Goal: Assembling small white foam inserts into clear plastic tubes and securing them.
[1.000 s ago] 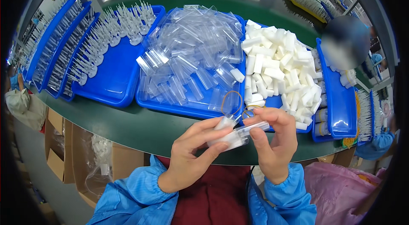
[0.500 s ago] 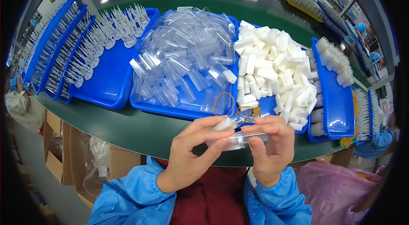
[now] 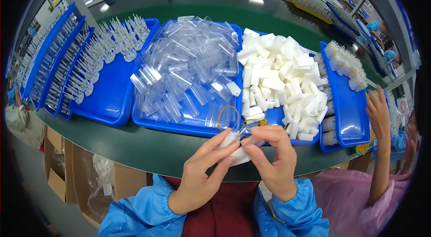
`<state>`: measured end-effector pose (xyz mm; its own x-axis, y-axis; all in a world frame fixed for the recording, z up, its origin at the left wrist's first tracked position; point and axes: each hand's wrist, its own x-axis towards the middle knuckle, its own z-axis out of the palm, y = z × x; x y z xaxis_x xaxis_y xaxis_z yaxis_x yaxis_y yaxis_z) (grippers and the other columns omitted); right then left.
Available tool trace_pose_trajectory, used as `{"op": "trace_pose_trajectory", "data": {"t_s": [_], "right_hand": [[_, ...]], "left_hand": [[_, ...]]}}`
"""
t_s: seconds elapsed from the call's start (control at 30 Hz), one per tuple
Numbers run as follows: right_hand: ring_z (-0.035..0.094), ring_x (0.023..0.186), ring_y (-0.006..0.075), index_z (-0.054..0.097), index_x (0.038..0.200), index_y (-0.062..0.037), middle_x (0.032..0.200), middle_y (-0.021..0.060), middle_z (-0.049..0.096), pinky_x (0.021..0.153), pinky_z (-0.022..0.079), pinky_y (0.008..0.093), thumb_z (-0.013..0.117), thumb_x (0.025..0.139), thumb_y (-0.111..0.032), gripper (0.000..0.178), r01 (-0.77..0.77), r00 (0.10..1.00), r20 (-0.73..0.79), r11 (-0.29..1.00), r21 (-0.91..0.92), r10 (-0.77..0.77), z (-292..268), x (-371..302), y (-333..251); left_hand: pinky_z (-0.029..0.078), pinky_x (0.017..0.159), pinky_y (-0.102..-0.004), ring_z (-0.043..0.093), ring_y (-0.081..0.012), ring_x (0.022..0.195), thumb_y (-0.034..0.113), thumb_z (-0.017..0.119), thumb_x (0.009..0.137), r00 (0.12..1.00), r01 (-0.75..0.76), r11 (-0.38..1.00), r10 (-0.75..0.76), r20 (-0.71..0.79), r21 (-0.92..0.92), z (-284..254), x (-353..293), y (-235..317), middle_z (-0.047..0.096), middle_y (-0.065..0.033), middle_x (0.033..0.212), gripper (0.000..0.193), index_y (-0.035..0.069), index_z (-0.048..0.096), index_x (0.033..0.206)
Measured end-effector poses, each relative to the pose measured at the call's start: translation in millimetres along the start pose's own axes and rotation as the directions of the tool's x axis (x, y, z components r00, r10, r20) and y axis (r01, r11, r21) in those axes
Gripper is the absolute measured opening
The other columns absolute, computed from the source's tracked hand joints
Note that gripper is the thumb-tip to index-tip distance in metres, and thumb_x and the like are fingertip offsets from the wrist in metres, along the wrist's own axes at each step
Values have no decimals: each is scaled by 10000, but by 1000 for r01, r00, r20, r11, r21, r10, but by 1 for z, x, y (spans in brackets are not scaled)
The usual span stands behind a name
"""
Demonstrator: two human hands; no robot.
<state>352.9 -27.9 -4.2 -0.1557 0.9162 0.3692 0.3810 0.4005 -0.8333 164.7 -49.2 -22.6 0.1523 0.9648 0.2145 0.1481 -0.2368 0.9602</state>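
My left hand (image 3: 202, 170) is closed around white foam blocks, one block (image 3: 229, 139) showing above its fingers. My right hand (image 3: 277, 160) pinches a clear plastic tube (image 3: 254, 141) between thumb and fingers, held slantwise. The tube meets another white piece (image 3: 241, 154) between both hands; how far one sits inside the other is hard to tell. Just beyond my fingertips lies a brown rubber band (image 3: 220, 119), with more bands partly hidden behind my hands. Both hands are over the table's near edge.
Ahead, a blue tray (image 3: 155, 124) holds a heap of clear tubes. To its right is a pile of white foam blocks (image 3: 287, 69). Blue trays of white stemmed parts (image 3: 101, 104) stand left, another tray (image 3: 352, 125) right. A co-worker's hand (image 3: 378, 107) reaches in at right.
The clear tube has swung from nearly level to slanted, its right end raised. My right hand turned with it. A co-worker's arm has come up at right. The whole view has shifted slightly.
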Motion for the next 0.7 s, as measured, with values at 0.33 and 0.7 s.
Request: {"op": "trace_pose_trajectory", "data": {"t_s": [0.33,0.7], "right_hand": [[518,1244,285,435,1477,-38,1398,116,531,1077,342,478,885,658,-316,976,231,972,117,764,-602,-202,7,1,-26],[522,1257,338,607,1277,-95,1329,115,553,1044,410,468,945,578,-298,803,299,946,34,830,-470,-321,6,4,-11]], "left_hand": [[355,1136,-420,416,-388,1416,102,635,975,995,8,992,4,99,-124,-2,-8,4,255,-316,1582,551,-19,448,1479],[419,1108,-429,383,-319,1440,38,606,976,986,108,902,-42,163,-418,-8,-13,-3,295,-217,1580,625,-28,322,1530]]}}
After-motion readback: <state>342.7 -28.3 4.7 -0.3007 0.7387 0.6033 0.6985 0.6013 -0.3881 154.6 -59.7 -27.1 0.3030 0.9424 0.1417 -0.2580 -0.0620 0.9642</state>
